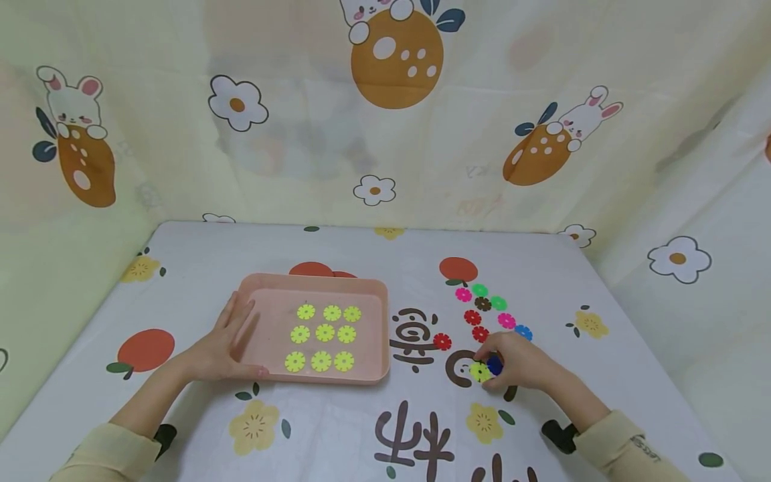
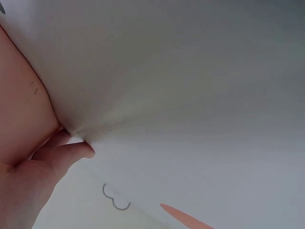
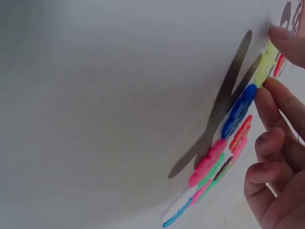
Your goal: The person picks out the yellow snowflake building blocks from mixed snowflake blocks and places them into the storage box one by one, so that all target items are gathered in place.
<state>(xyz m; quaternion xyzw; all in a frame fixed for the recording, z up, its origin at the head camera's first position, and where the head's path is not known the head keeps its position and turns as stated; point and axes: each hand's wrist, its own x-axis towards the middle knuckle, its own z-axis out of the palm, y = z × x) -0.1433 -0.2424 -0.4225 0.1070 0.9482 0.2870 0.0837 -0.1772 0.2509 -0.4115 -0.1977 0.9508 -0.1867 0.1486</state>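
My left hand (image 1: 219, 345) grips the left end of a pink tray (image 1: 253, 335), with fingers at the left rim and the thumb by the front edge. Yellow-green slotted flower-shaped discs (image 1: 324, 333) lie in the tray in three rows of three. Right of the tray, my right hand (image 1: 518, 360) pinches another yellow-green disc (image 3: 265, 64) between thumb and fingertips, close to the tabletop. Beside that disc is a dark blue disc (image 3: 239, 112), partly covered by the hand in the head view. The left wrist view shows my left hand (image 2: 40, 174) against the tray's side.
Several loose discs lie beyond my right hand, among them a red disc (image 1: 472, 317), a brown disc (image 1: 483, 304), a green disc (image 1: 498, 303), a pink disc (image 1: 506, 320) and a light blue disc (image 1: 524, 332). A lone red disc (image 1: 442, 341) lies nearer the tray.
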